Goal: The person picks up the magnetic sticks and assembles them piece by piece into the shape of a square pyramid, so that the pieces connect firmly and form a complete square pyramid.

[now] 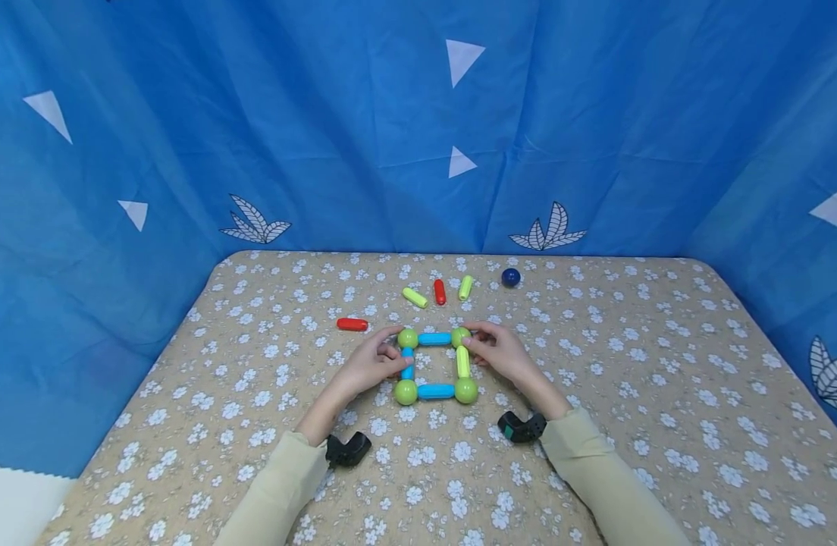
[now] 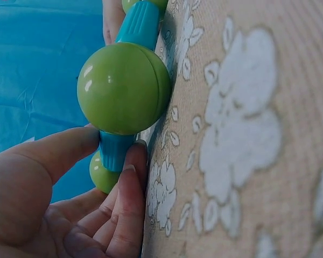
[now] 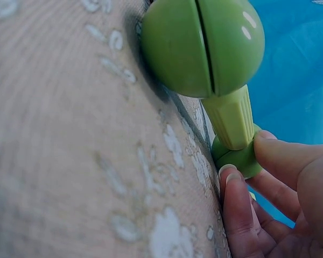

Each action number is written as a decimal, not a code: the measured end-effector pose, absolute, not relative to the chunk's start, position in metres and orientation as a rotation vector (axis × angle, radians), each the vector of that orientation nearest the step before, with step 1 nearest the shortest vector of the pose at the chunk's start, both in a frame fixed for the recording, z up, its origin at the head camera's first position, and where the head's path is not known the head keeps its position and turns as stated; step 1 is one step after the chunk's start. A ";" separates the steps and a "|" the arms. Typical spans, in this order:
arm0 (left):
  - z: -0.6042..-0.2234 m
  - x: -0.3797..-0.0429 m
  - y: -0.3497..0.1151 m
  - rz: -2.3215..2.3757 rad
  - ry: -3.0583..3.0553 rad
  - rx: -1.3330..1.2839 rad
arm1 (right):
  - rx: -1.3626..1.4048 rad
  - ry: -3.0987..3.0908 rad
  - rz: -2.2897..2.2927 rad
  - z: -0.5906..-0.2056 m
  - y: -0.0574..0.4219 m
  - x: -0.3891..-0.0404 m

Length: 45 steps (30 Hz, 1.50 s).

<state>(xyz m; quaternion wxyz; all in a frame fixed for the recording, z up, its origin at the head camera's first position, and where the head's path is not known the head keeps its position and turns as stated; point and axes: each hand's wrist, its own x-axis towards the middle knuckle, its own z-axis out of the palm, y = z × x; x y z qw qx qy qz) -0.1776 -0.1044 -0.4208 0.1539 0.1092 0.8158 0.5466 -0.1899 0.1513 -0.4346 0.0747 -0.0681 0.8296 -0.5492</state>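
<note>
Left hand [image 1: 371, 365]: my grip has the left blue rod [image 1: 408, 372] pinched, thumb on one side, fingertips on the other. Right hand [image 1: 502, 353]: my grip is on the far right green ball [image 1: 459, 335], thumb and fingers around it.

Both pieces belong to one square frame, flat on the tabletop [image 1: 221, 402] between my hands. Other corners: far left green ball [image 1: 408, 338], near left green ball [image 1: 405, 392], near right green ball [image 1: 466, 390]. Remaining sides: far blue rod [image 1: 435, 339], near blue rod [image 1: 435, 391], and a yellow-green rod [image 1: 463, 364] on the right, running between the two right-hand balls.

I've got a black wrist mount on each arm, left [image 1: 348, 450] and right [image 1: 523, 427], just ahead of the pale sleeves [image 1: 609, 485].

Loose parts: red rod [image 1: 352, 324] off the frame's far left; past the frame, a second red rod [image 1: 440, 292] between two loose yellow-green rods, left one [image 1: 415, 297] and right one [image 1: 465, 287]. Dark blue ball [image 1: 510, 277] sits right of those, near the back edge. Flowered cloth covers the surface; blue curtain [image 1: 364, 114] behind.
</note>
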 end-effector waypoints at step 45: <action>-0.389 -0.269 -0.089 1.233 2.714 0.413 | -0.217 2.494 -1.630 -0.432 0.151 -0.191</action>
